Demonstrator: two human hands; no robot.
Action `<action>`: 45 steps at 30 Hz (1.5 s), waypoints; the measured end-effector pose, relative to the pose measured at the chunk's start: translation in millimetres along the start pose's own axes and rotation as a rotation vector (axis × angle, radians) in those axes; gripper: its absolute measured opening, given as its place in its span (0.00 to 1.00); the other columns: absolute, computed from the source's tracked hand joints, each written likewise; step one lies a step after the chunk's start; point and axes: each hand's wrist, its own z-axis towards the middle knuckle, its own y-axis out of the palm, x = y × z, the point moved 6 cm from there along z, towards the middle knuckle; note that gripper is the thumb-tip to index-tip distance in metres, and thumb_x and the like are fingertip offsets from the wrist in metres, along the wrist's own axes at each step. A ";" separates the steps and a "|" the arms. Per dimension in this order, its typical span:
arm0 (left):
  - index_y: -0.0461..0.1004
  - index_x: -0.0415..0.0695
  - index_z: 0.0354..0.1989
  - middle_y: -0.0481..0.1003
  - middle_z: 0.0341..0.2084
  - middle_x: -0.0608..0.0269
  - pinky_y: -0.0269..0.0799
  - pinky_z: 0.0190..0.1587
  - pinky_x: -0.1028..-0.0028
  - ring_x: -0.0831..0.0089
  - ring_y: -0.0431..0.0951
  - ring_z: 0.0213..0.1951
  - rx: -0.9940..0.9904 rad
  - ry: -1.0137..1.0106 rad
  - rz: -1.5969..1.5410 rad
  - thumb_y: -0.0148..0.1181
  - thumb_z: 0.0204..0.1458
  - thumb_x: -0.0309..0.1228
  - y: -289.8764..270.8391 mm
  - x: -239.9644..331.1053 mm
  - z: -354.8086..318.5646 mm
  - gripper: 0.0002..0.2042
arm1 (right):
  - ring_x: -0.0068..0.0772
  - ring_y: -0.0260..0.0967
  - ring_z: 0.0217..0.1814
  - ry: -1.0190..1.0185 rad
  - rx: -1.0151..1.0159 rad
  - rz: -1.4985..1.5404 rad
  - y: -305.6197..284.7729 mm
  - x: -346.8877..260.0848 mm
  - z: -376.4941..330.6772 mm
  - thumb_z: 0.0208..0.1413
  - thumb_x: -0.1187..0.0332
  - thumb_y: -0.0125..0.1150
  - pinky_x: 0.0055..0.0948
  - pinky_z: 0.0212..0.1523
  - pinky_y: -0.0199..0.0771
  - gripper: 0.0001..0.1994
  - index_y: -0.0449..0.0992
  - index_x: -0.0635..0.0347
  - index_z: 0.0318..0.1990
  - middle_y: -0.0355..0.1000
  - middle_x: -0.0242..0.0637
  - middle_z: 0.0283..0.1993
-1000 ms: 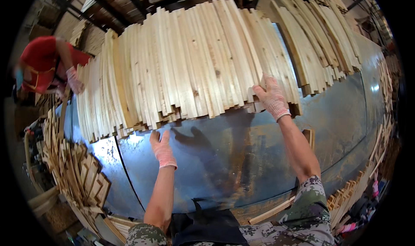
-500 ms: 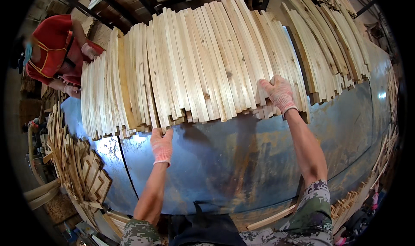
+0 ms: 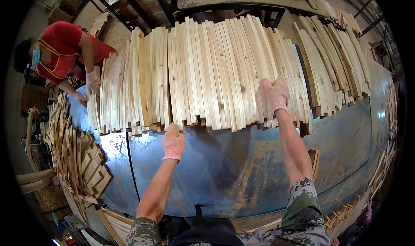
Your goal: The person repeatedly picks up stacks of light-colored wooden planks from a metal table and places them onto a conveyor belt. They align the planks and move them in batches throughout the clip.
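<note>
While the gloved left hand (image 3: 173, 143) pinches one pale wooden slat's (image 3: 178, 90) end and the right hand (image 3: 276, 94) presses flat, fingers together, on the slat row, a tug could drag neighbouring slats off the blue metal table (image 3: 242, 168).

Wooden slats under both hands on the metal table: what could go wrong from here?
The loose wooden slats overhang each other unevenly, so pushing with the left hand at their ends could jam or buckle some. The right hand rests on top, where a shifting slat might pinch it. A co-worker's hand touches the same row's far end, so a sudden shove may catch it.
</note>
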 end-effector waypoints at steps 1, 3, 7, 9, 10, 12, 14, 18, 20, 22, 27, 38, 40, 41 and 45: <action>0.77 0.44 0.56 0.83 0.43 0.41 0.76 0.53 0.48 0.38 0.82 0.49 -0.039 -0.017 -0.014 0.62 0.54 0.31 -2.5 -3.7 -9.3 0.20 | 0.63 0.77 0.55 0.003 -0.005 -0.007 -1.7 6.0 -12.1 0.56 0.46 0.70 0.54 0.56 0.76 0.29 0.77 0.66 0.49 0.78 0.58 0.50; 0.77 0.43 0.58 0.83 0.43 0.38 0.77 0.53 0.51 0.41 0.83 0.49 -0.065 0.022 -0.027 0.64 0.53 0.30 -9.3 -19.8 -36.9 0.21 | 0.63 0.76 0.56 -0.028 0.012 0.000 -5.9 26.1 -42.0 0.57 0.47 0.70 0.54 0.57 0.75 0.28 0.76 0.66 0.48 0.78 0.58 0.51; 0.78 0.44 0.59 0.83 0.42 0.41 0.78 0.51 0.56 0.48 0.85 0.47 -0.207 -0.113 -0.138 0.64 0.53 0.30 -34.3 -45.1 -122.0 0.22 | 0.60 0.76 0.60 -0.084 -0.052 -0.011 -8.0 102.4 -120.7 0.58 0.50 0.70 0.49 0.62 0.75 0.30 0.76 0.65 0.58 0.79 0.56 0.53; 0.78 0.43 0.58 0.84 0.42 0.46 0.78 0.52 0.57 0.52 0.85 0.48 -0.313 -0.134 -0.178 0.66 0.54 0.32 -44.6 -69.3 -160.7 0.22 | 0.55 0.76 0.62 0.053 -0.223 0.101 -31.6 123.7 -169.8 0.60 0.49 0.68 0.45 0.63 0.75 0.34 0.74 0.65 0.66 0.79 0.54 0.57; 0.78 0.41 0.58 0.84 0.43 0.48 0.78 0.52 0.58 0.56 0.85 0.48 -0.343 -0.079 -0.219 0.67 0.55 0.33 -48.7 -84.4 -176.5 0.22 | 0.53 0.77 0.63 0.103 -0.224 0.177 -40.1 139.8 -191.9 0.61 0.49 0.67 0.44 0.64 0.74 0.35 0.73 0.64 0.69 0.79 0.54 0.58; 0.79 0.37 0.56 0.84 0.43 0.51 0.77 0.52 0.60 0.61 0.84 0.47 -0.419 -0.080 -0.299 0.69 0.55 0.35 -53.6 -110.2 -172.5 0.22 | 0.49 0.77 0.63 0.169 -0.283 0.276 -43.5 157.7 -205.3 0.64 0.48 0.64 0.41 0.64 0.74 0.35 0.73 0.64 0.70 0.79 0.53 0.61; 0.79 0.33 0.53 0.83 0.43 0.55 0.77 0.51 0.63 0.67 0.81 0.47 -0.506 -0.194 -0.381 0.70 0.57 0.38 -43.7 -143.9 -154.0 0.22 | 0.46 0.78 0.64 0.194 -0.402 0.318 -40.5 172.5 -208.1 0.67 0.47 0.61 0.40 0.64 0.74 0.33 0.74 0.65 0.69 0.79 0.53 0.62; 0.78 0.33 0.55 0.80 0.42 0.62 0.75 0.49 0.68 0.69 0.79 0.45 -0.413 -0.379 -0.721 0.69 0.60 0.42 -3.9 -104.9 -48.4 0.24 | 0.36 0.78 0.58 0.329 -0.710 0.310 -16.5 176.1 -184.0 0.72 0.43 0.55 0.35 0.61 0.75 0.34 0.75 0.71 0.64 0.80 0.47 0.58; 0.76 0.33 0.60 0.81 0.47 0.59 0.77 0.52 0.66 0.68 0.80 0.48 -0.411 -0.319 -0.792 0.73 0.58 0.43 9.6 -75.1 -11.9 0.28 | 0.31 0.77 0.51 0.402 -0.633 0.539 6.1 184.2 -171.9 0.68 0.46 0.63 0.35 0.57 0.76 0.30 0.79 0.70 0.58 0.80 0.40 0.50; 0.75 0.34 0.63 0.81 0.52 0.56 0.78 0.56 0.63 0.66 0.81 0.51 -0.502 -0.334 -0.874 0.77 0.54 0.41 29.6 -71.8 1.6 0.32 | 0.30 0.77 0.49 0.434 -0.508 0.824 16.2 168.0 -169.7 0.66 0.49 0.67 0.35 0.54 0.78 0.26 0.81 0.67 0.54 0.80 0.37 0.46; 0.75 0.36 0.63 0.81 0.54 0.54 0.79 0.59 0.60 0.63 0.82 0.53 -0.714 -0.399 -1.017 0.82 0.48 0.37 33.5 -61.5 -10.8 0.34 | 0.26 0.76 0.41 0.439 -0.577 0.886 13.7 169.5 -177.0 0.63 0.55 0.71 0.30 0.41 0.77 0.20 0.82 0.63 0.52 0.79 0.31 0.41; 0.75 0.36 0.62 0.82 0.52 0.59 0.78 0.58 0.67 0.70 0.81 0.51 -0.744 -0.375 -1.085 0.81 0.50 0.34 -21.0 -73.5 -132.6 0.32 | 0.28 0.74 0.40 0.412 -0.563 0.880 -94.3 204.8 -300.6 0.61 0.58 0.66 0.30 0.41 0.73 0.21 0.82 0.66 0.54 0.78 0.30 0.40; 0.75 0.35 0.63 0.82 0.53 0.60 0.76 0.60 0.67 0.71 0.81 0.54 -0.716 -0.289 -1.027 0.81 0.49 0.37 -59.4 -74.4 -148.1 0.34 | 0.33 0.77 0.44 0.387 -0.547 1.047 -105.9 184.7 -327.4 0.61 0.59 0.66 0.35 0.46 0.77 0.22 0.81 0.68 0.54 0.80 0.35 0.44; 0.74 0.35 0.63 0.82 0.53 0.60 0.76 0.60 0.67 0.71 0.80 0.54 -0.695 -0.231 -1.005 0.81 0.49 0.39 -75.1 -77.8 -155.6 0.35 | 0.37 0.77 0.53 0.314 -0.626 0.967 -111.0 201.9 -333.2 0.63 0.54 0.63 0.37 0.55 0.76 0.27 0.77 0.68 0.60 0.79 0.39 0.53; 0.73 0.35 0.65 0.82 0.53 0.57 0.76 0.60 0.66 0.70 0.80 0.55 -0.570 -0.225 -0.956 0.82 0.47 0.44 -153.8 -127.6 -196.5 0.39 | 0.42 0.70 0.69 0.250 -0.667 0.950 -130.3 135.0 -370.9 0.66 0.53 0.64 0.42 0.70 0.69 0.34 0.68 0.66 0.71 0.72 0.45 0.69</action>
